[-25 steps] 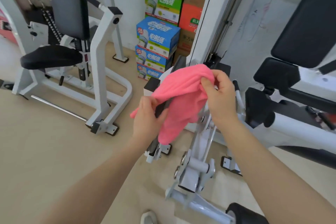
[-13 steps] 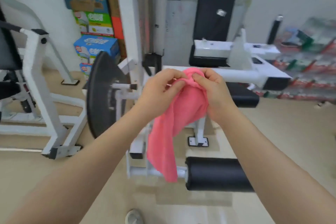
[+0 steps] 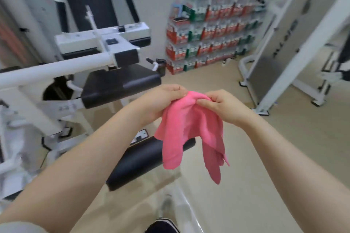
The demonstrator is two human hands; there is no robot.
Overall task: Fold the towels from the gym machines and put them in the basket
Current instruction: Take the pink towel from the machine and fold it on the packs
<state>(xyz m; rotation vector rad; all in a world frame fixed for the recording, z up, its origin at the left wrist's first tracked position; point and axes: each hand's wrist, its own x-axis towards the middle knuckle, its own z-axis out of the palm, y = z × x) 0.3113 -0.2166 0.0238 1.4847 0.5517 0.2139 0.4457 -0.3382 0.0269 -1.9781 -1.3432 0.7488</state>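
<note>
Gym machines stand around me on a pale beige floor (image 3: 284,157), and I take the black seat pad (image 3: 121,85) of the nearest white machine (image 3: 56,66) as my marker. Beyond that seat, against the far wall, shrink-wrapped packs of bottles (image 3: 208,34) are stacked in rows. Below the seat, nearer to me, lies a black roller pad (image 3: 144,164).

To the right of the seat, in the air and clear of the machine, I hold the pink towel (image 3: 189,128). My left hand (image 3: 161,100) pinches its top edge between thumb and curled fingers, and my right hand (image 3: 217,106) pinches the same edge just beside it, fingers curled round a bunched ridge of cloth. My two hands are close together, almost touching. From there the towel hangs in two limp lobes, its lower tips in front of the roller pad.

It looks light, soft and floppy, a thin cloth that will not keep a shape by itself and will droop wherever I let go. I judge the best hold is at two corners of one edge, hands drawn apart so it hangs flat before folding. No basket is in view.
</note>
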